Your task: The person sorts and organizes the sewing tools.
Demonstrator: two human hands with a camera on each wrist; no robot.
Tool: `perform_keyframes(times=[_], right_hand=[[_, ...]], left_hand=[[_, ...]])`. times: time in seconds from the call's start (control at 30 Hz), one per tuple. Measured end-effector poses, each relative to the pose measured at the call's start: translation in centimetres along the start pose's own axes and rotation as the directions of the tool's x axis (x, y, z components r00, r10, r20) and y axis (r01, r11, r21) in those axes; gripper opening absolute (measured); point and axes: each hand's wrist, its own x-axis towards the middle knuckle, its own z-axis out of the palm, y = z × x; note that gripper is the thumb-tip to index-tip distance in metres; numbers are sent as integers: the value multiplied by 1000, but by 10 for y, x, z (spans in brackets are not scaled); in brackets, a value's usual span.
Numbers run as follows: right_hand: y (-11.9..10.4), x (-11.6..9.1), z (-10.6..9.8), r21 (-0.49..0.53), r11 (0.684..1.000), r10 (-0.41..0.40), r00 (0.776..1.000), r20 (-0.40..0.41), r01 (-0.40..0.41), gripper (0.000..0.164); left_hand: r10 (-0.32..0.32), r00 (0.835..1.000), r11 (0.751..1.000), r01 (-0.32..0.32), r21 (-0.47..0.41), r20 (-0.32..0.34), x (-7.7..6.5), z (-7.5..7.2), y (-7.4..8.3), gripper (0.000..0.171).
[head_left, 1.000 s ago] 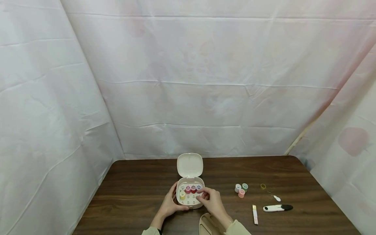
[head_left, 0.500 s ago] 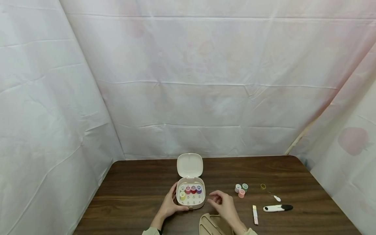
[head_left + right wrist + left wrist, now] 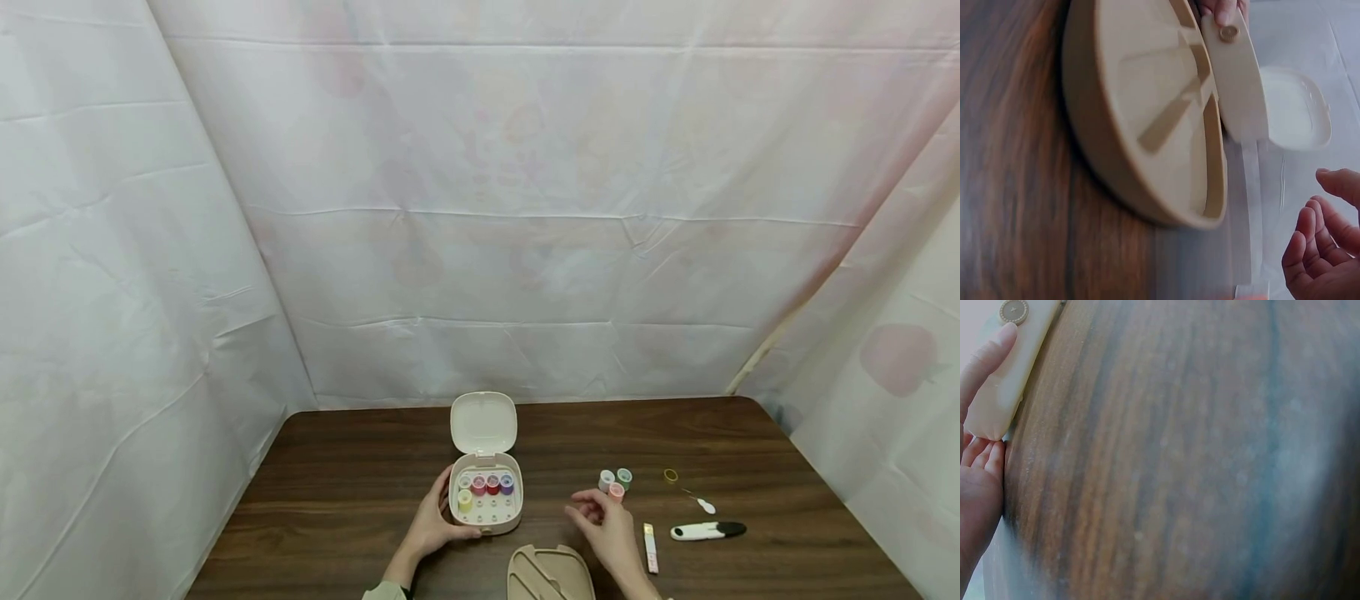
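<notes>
A small cream sewing box (image 3: 501, 522) stands on the table with its lid (image 3: 483, 422) raised. My left hand (image 3: 429, 531) holds its left side, thumb on the front by the round clasp (image 3: 1014, 310) and fingers round the side. Inside, a pegged insert bears a pale spool, a pink spool (image 3: 478, 485), a red spool (image 3: 492, 484) and a purple spool (image 3: 507, 484) along the back, with a yellow spool (image 3: 465, 501) in front. My right hand (image 3: 609, 531), fingers loosely bent and holding nothing, is just short of three loose thread spools: white (image 3: 605, 480), green (image 3: 624, 477) and pink (image 3: 616, 492).
A tan divided tray (image 3: 551, 575) lies at the front edge, between my forearms. To the right lie a narrow pale strip (image 3: 651, 548), a white-and-black seam ripper-like tool (image 3: 708, 531), a needle threader (image 3: 705, 505) and a yellow ring (image 3: 671, 476). Draped cloth (image 3: 480, 250) stands behind.
My right hand has left the box and moved right to near the loose spools, leaving the purple spool on its peg. My left hand has stayed on the box.
</notes>
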Motion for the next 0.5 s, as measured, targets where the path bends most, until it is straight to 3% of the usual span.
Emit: perform_keyframes(times=[0.13, 0.5], right_hand=[[7, 1, -7, -17, 1000, 0, 999, -48, -1, 16], [28, 8, -19, -93, 988, 109, 978, -176, -127, 21]], left_hand=[[-2, 1000, 1000, 2, 1, 2, 0, 0, 0, 113], [8, 1000, 1000, -8, 0, 0, 0, 0, -2, 113]])
